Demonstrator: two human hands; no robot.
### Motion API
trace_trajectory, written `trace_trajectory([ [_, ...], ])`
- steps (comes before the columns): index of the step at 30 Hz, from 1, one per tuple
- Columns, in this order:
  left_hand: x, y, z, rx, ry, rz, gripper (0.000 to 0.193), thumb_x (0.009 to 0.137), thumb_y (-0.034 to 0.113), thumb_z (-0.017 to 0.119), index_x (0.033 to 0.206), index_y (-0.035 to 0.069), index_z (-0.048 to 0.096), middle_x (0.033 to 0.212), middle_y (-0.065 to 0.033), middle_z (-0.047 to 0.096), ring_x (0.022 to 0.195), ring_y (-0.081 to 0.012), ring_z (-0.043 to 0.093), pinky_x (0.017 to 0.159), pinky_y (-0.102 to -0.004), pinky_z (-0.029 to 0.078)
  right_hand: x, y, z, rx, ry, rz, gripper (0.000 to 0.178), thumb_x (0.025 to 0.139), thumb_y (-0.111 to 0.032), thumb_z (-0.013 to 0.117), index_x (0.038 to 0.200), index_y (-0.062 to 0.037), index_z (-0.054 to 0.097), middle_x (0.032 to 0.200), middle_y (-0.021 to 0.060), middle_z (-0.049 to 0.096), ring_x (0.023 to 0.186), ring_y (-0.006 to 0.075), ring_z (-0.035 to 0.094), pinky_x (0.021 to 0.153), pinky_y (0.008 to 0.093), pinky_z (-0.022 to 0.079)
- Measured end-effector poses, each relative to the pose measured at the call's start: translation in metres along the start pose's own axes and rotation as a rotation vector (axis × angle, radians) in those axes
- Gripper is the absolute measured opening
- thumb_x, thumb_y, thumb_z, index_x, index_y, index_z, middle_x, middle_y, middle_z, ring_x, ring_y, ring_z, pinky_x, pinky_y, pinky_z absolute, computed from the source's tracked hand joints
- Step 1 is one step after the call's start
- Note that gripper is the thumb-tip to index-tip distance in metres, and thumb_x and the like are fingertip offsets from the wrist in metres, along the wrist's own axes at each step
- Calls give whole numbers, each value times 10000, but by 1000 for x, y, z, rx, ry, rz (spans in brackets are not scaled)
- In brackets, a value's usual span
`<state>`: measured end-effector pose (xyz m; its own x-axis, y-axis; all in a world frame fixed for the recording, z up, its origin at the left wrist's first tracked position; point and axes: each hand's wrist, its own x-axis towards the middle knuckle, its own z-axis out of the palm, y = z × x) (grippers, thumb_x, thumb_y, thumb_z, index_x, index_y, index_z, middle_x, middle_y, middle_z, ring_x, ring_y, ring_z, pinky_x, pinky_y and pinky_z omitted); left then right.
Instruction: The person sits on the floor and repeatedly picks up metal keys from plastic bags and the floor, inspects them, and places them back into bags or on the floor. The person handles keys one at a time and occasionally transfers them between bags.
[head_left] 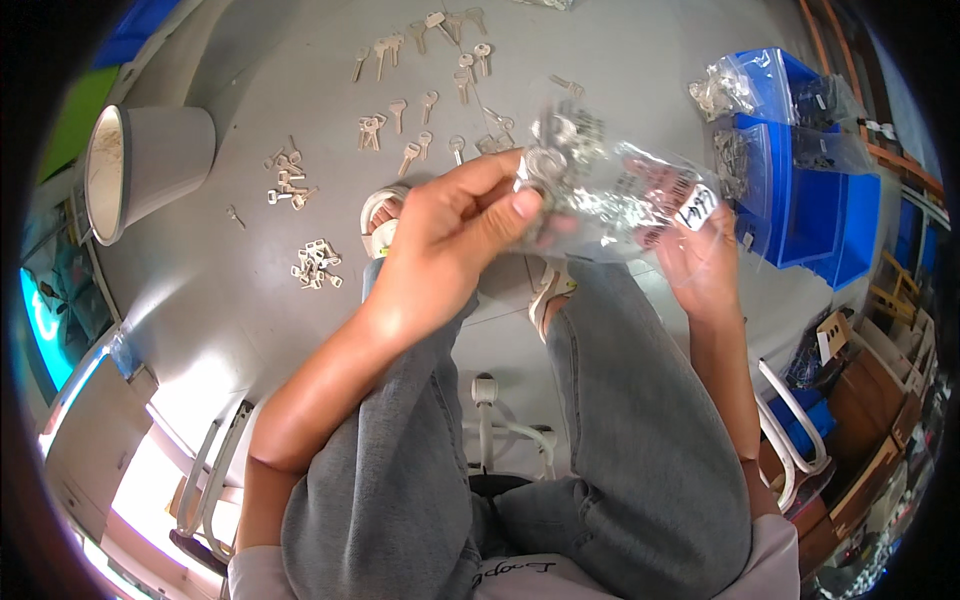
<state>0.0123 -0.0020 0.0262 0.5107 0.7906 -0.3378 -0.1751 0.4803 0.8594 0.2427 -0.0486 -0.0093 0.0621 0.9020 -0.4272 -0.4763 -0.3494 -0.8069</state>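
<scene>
A clear plastic bag (pixel 620 215) with a white handwritten label hangs between my two hands above the floor. My left hand (pixel 455 225) pinches its left end between thumb and fingers, where shiny metal pieces (pixel 550 165) are bunched. They look like keys or key heads, but glare and the plastic blur them. At the bag's right end, by the label, my right hand (pixel 695 250) holds the film; its fingers show only partly through the plastic. Beyond the bag, loose metal keys (pixel 397 112) lie in small groups on the grey floor.
A pile of keys (pixel 317 264) and another small group (pixel 288 185) lie to the left. A white bucket (pixel 165 165) lies or leans at far left. Blue bins (pixel 830 215) with bagged keys (pixel 722 90) stand at right. White chair parts flank my legs.
</scene>
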Motion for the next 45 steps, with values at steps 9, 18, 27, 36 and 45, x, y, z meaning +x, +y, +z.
trace_trajectory([
  [9, 0, -1, 0, -116, 53, -110, 325, 853, 143, 551, 1117, -43, 509, 991, -121, 601, 880, -178, 595, 743, -314, 515, 5, -8, 19, -268, -80, -88, 270, 744, 40, 592, 1008, -15, 579, 978, 107, 625, 806, 132, 604, 564, 243, 489],
  [18, 4, -12, -2, -294, 9, -159, 293, 808, 41, 588, 1088, -32, 542, 951, -94, 623, 849, -134, 596, 761, -258, 488, 3, -19, 40, -421, -111, -159, 260, 721, 41, 644, 969, 4, 574, 925, 92, 634, 803, 124, 609, 690, 242, 521],
  [27, 2, -17, -2, -249, 15, -183, 259, 808, 31, 577, 1062, -21, 564, 931, -82, 630, 834, -122, 601, 756, -256, 490, -3, -15, 46, -563, -1, -78, 248, 718, -5, 674, 936, 33, 561, 837, 96, 629, 700, 104, 596, 569, 206, 471],
  [36, 5, -32, -13, -442, 75, -360, 217, 818, 71, 569, 1035, 61, 561, 956, -61, 617, 838, -161, 612, 741, -303, 518, -1, -23, 27, -192, -90, 80, 174, 804, -132, 591, 917, 0, 578, 770, 61, 622, 630, 129, 607, 579, 235, 493],
  [45, 1, -36, -25, -645, 180, -451, 182, 806, 81, 566, 983, 118, 550, 938, -4, 574, 879, -198, 576, 756, -343, 466, 0, -49, 24, -111, -198, -263, 134, 841, -55, 528, 967, -12, 540, 1094, 174, 520, 728, 124, 533, 635, 253, 438],
])
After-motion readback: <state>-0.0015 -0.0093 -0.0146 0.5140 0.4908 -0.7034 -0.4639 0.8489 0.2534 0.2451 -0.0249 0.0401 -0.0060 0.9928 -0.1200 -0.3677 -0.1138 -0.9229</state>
